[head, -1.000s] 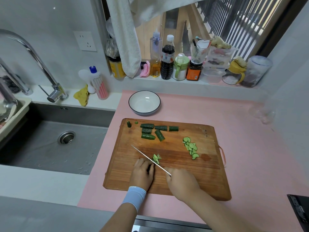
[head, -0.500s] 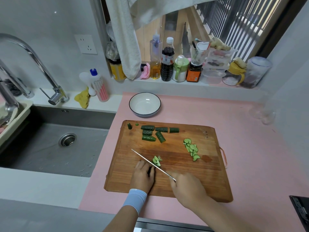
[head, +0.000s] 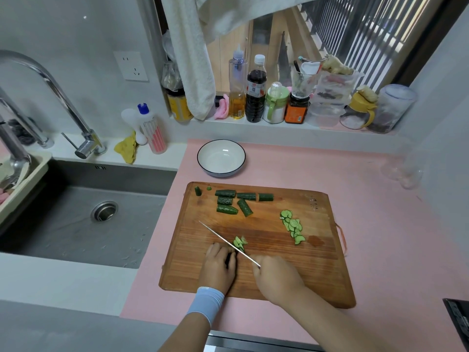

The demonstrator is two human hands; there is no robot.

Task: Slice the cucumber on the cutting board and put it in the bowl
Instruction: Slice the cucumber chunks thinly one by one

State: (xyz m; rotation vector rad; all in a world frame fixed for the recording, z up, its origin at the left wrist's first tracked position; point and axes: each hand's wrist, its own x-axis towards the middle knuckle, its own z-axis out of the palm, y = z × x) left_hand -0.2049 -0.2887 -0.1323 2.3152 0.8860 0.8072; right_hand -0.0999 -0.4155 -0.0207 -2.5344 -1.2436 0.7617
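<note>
On the cutting board (head: 317, 270), at the near edge: left hand (head: 219, 268), fingers curled, pins a dark cucumber piece (head: 230, 258). Right hand (head: 278, 279) is wrapped round the knife (head: 223, 238) handle, blade angled beside fresh slices (head: 239, 243). Uncut chunks (head: 233, 201) lie at the board's far edge, a slice pile (head: 293, 227) toward its right. White bowl (head: 215, 162) just beyond the far edge. Pink mat (head: 380, 224) under the board; sink (head: 76, 224) left of it.

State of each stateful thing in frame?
White dark-rimmed bowl: empty.
Dark green cucumber chunks: uncut, on wooden cutting board.
Pale cucumber slices: piled, board's right.
Silver knife: mid-cut.
Left hand: holds cucumber piece at blade.
Right hand: grips knife.
Chrome faucet: off.
</note>
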